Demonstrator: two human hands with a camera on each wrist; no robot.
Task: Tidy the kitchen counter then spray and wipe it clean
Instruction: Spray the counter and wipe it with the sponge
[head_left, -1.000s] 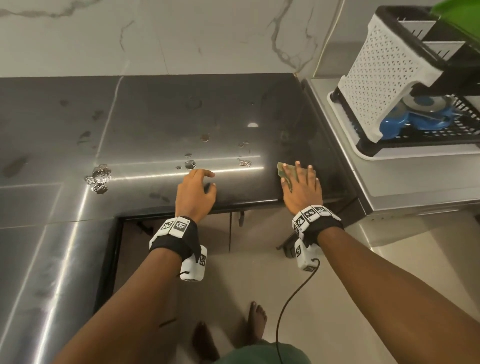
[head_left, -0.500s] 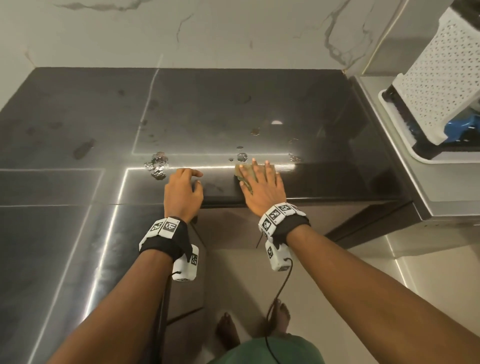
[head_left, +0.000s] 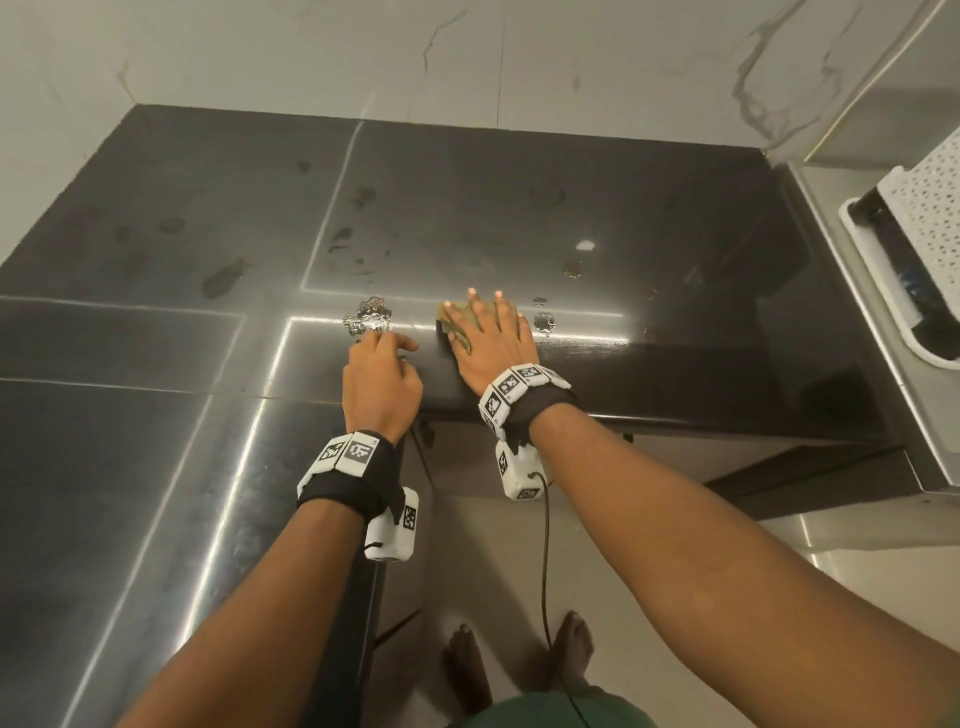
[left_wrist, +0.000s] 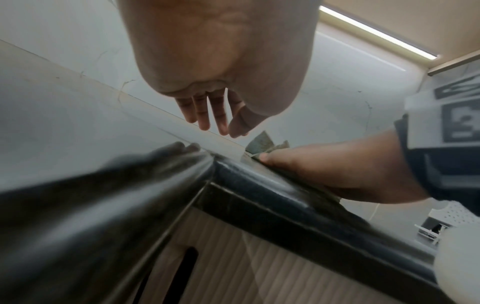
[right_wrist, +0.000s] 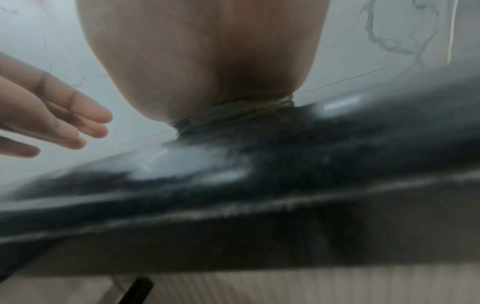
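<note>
On the black counter (head_left: 519, 197) near its front edge, my right hand (head_left: 491, 338) lies flat with spread, straight fingers, pressing a green-yellow cloth (head_left: 445, 318) down. The right wrist view shows my palm on the cloth (right_wrist: 241, 109). My left hand (head_left: 389, 353) hovers just left of it at the inner corner of the L-shaped counter, holding nothing. Its fingers (left_wrist: 215, 119) hang relaxed a little above the surface. A puddle of water (head_left: 370, 319) glistens just beyond the left hand. Small drops (head_left: 543, 320) lie right of the cloth.
Dull smears mark the counter's back left part (head_left: 223, 278). A white perforated dish rack (head_left: 930, 223) stands on the steel drainer (head_left: 872, 322) at the right. A marble wall (head_left: 467, 62) closes the back. My bare feet (head_left: 467, 660) stand on the floor below the counter edge.
My right hand has slid the cloth leftward along the counter's front edge, close to the left hand. The left hand stayed at the inner corner. The view has shifted left.
</note>
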